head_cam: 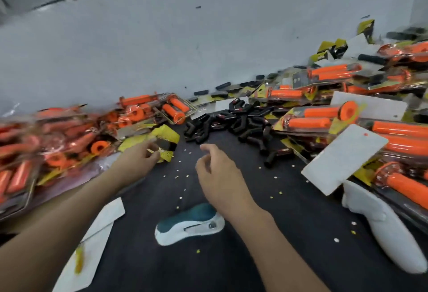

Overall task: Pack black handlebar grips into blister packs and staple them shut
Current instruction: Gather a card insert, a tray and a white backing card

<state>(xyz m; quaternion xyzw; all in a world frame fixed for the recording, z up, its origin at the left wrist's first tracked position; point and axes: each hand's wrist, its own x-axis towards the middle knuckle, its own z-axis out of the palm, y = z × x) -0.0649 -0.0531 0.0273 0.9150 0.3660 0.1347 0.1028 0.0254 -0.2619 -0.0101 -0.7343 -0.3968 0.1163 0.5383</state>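
the left hand [139, 159] pinches the edge of a yellow pack [165, 137], beyond the stapler [190, 224] and to its left, though blur softens the fingers. the right hand [220, 173] hovers just past the stapler, loosely curled and holding nothing. the grips [231, 122] lie heaped farther beyond the stapler, with orange packs [324, 118] piled either side.

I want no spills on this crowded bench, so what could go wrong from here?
The left hand pinches the yellow blister pack beside the heaped orange packs; tugging it could bring some sliding down. The right hand hovers empty, its forearm just over the stapler, so drawing back might knock it aside. The white card overhangs the right-hand stack and may slip onto the black handlebar grips.
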